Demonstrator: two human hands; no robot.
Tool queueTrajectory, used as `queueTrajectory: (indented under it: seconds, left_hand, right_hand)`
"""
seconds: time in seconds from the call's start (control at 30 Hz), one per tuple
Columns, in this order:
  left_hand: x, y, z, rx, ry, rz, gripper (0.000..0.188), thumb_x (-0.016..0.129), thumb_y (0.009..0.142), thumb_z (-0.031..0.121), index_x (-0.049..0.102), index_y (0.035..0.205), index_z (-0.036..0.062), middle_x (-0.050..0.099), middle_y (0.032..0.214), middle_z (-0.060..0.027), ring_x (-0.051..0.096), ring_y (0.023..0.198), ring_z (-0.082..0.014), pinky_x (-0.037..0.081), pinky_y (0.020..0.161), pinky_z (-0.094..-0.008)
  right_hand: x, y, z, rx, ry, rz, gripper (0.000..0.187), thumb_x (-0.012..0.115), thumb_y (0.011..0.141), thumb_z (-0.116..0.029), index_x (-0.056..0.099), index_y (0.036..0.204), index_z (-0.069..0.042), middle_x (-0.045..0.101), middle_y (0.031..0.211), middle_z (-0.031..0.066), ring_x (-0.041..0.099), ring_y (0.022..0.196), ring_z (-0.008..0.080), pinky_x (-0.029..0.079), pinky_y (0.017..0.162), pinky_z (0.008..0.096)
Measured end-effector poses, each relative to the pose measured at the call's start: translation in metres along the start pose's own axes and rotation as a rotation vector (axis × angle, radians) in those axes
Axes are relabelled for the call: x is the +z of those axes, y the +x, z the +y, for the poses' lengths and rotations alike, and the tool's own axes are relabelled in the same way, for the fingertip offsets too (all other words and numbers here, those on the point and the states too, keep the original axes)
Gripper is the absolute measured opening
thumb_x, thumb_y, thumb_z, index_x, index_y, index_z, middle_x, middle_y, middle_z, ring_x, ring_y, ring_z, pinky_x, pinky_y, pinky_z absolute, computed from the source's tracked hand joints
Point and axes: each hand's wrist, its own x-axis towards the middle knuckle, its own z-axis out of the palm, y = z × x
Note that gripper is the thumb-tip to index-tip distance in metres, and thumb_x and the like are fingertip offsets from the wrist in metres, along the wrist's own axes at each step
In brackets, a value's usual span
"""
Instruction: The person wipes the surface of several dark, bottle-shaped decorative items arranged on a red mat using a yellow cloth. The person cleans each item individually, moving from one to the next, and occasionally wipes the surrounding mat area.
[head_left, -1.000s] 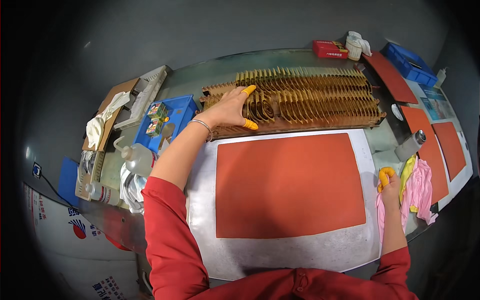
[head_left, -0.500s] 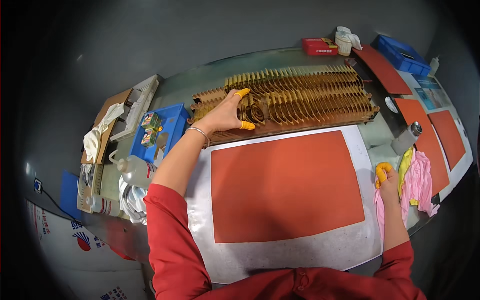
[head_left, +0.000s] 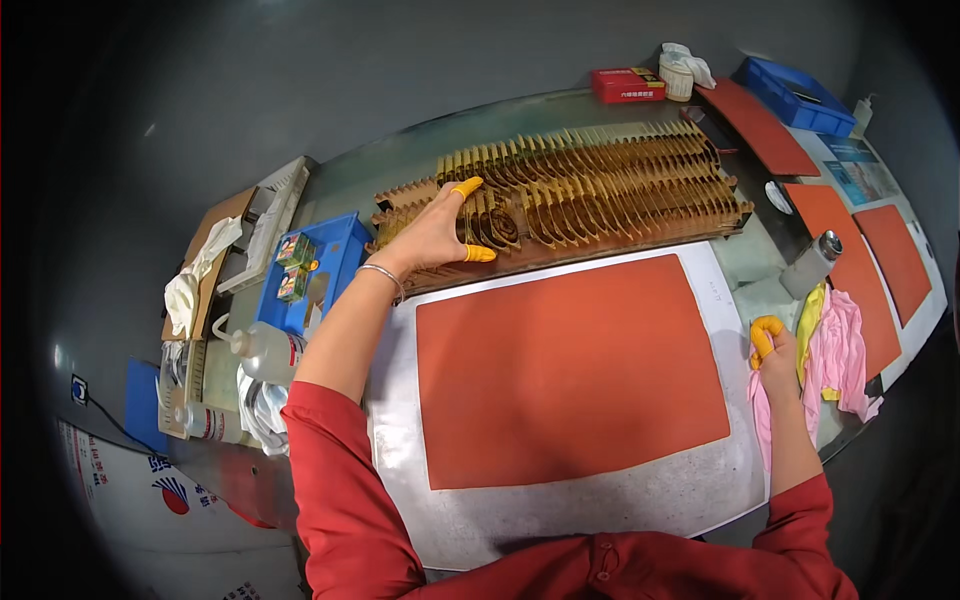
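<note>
My left hand, with yellow finger cots on thumb and forefinger, reaches over the left part of a long slotted rack. Its thumb and forefinger are spread wide, and nothing shows between them. Whether the fingertips touch the upright brown, translucent curved pieces standing in rows in the rack, I cannot tell. At the right, my right hand is closed on a pink cloth, which hangs below the fist. Between my arms lies a flat orange-red mat on a white sheet.
Left of the rack are a blue tray with small boxes, a squeeze bottle and white cloths. To the right stand a metal-capped bottle and pink and yellow cloths. A red box and a blue bin sit behind.
The whole view has shifted slightly. My left hand stays spread over the rack's left part, and my right hand keeps its hold on the pink cloth.
</note>
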Motion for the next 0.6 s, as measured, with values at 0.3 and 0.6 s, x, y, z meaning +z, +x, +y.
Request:
queueTrajectory:
  seconds: [0.3,0.6]
  left_hand:
    - [-0.004,-0.003,0.007,0.007,-0.031,0.031,0.087,0.079,0.065,0.027,0.032,0.135,0.003,0.036,0.133,-0.0156,0.036,0.126,-0.0312,0.032,0.105,-0.0373]
    - [-0.001,-0.006,-0.003,0.02,-0.088,0.151,0.082,0.08,0.062,0.02,0.038,0.131,0.0036,0.038,0.133,-0.0153,0.036,0.126,-0.0291,0.033,0.104,-0.035]
  right_hand:
    - [-0.001,0.002,0.002,-0.038,-0.03,-0.004,0.007,0.06,0.087,-0.01,0.058,0.09,-0.004,0.051,0.066,-0.0011,0.041,0.047,0.0042,0.031,0.04,0.0194]
    - [0.007,-0.002,-0.011,0.009,0.05,-0.045,0.005,0.06,0.085,-0.008,0.058,0.086,-0.003,0.051,0.063,-0.0007,0.041,0.047,0.0042,0.029,0.041,0.0192]
